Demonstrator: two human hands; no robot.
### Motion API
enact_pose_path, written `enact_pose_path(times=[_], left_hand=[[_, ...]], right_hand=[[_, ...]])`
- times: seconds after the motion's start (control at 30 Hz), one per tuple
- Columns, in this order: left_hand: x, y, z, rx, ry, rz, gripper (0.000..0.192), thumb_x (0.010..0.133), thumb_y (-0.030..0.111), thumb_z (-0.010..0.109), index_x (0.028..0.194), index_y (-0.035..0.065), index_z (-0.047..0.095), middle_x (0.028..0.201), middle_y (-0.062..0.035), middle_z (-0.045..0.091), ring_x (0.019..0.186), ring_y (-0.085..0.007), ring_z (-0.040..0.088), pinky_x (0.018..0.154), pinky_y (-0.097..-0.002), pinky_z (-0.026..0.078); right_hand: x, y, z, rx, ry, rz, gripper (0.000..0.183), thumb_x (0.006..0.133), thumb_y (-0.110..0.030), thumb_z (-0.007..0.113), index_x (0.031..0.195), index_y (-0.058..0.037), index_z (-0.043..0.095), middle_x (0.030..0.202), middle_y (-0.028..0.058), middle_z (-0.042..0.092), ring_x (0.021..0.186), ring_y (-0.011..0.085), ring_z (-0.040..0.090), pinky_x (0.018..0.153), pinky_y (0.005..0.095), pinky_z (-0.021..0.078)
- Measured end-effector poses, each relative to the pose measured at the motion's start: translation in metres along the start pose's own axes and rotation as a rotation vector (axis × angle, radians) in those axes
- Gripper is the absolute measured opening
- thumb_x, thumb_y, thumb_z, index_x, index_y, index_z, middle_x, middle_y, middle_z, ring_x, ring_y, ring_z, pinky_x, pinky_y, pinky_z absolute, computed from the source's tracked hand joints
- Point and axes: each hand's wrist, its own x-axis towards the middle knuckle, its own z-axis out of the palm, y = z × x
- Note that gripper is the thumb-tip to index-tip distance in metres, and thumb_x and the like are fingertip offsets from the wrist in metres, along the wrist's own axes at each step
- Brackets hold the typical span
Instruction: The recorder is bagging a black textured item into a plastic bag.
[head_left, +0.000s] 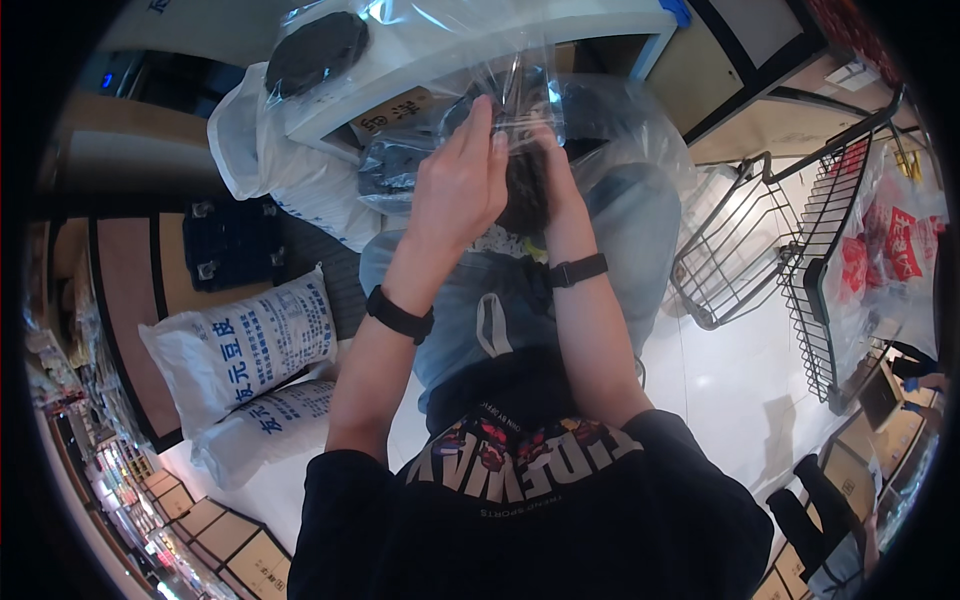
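Note:
Both my hands are raised over my lap at a clear plastic bag with dark contents. My left hand has its fingers extended along the bag's near side, a black band on the wrist. My right hand has its fingers behind the clear film, partly hidden by it. Below and between them is a dark mass, its kind unclear. A clear-wrapped dark pack lies left of my hands. Another dark, rounded pack in clear plastic rests on the white table. Clear plastic film spreads over my right knee.
White printed sacks lie on the floor at left, near a dark blue case. A wire shopping cart with red-and-white plastic bags stands at right. At lower right, a person's dark-clothed legs show. A cardboard piece is under the tabletop.

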Motion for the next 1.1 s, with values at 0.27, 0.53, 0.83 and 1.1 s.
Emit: enact_pose_path(times=[0.27, 0.53, 0.83, 1.1], left_hand=[[-0.010, -0.001, -0.002, -0.278, -0.063, -0.348, 0.042, 0.094, 0.010, 0.052, 0.133, -0.0041, 0.050, 0.091, -0.0234, 0.067, 0.074, -0.0276, 0.067, 0.071, -0.0311, 0.050], [0.006, -0.016, -0.021, -0.336, -0.157, -0.441, 0.039, 0.091, 0.029, 0.058, 0.114, -0.0029, 0.061, 0.087, -0.0246, 0.066, 0.076, -0.0409, 0.066, 0.072, -0.0395, 0.050], [0.039, -0.025, -0.012, -0.310, -0.082, -0.738, 0.096, 0.065, 0.056, 0.081, 0.126, -0.0105, 0.047, 0.109, -0.0259, 0.064, 0.102, -0.0328, 0.065, 0.087, -0.0368, 0.051], [0.041, -0.040, -0.007, -0.975, -0.117, -0.588, 0.092, 0.068, 0.015, 0.084, 0.145, 0.0017, 0.034, 0.120, -0.0175, 0.058, 0.104, -0.0220, 0.060, 0.088, -0.0320, 0.050]], right_hand=[[0.012, -0.002, -0.002, -0.048, 0.039, 0.017, 0.042, 0.087, -0.025, 0.071, 0.118, -0.0008, 0.056, 0.104, 0.0068, 0.064, 0.091, 0.0153, 0.062, 0.081, 0.0299, 0.0505], [0.014, -0.002, 0.001, -0.485, 0.085, -0.237, 0.069, 0.075, -0.029, 0.081, 0.128, 0.0024, 0.051, 0.111, 0.0109, 0.064, 0.097, 0.0199, 0.063, 0.087, 0.0317, 0.0494], [-0.008, -0.024, 0.047, -1.080, 0.182, -0.723, 0.104, 0.056, -0.035, 0.090, 0.138, 0.0054, 0.041, 0.121, 0.0210, 0.061, 0.111, 0.0316, 0.062, 0.094, 0.0374, 0.0489], [-0.004, -0.023, 0.041, -1.176, 0.130, -0.857, 0.108, 0.054, -0.035, 0.091, 0.140, 0.0034, 0.039, 0.129, 0.0223, 0.056, 0.119, 0.0336, 0.056, 0.099, 0.0387, 0.0460]])
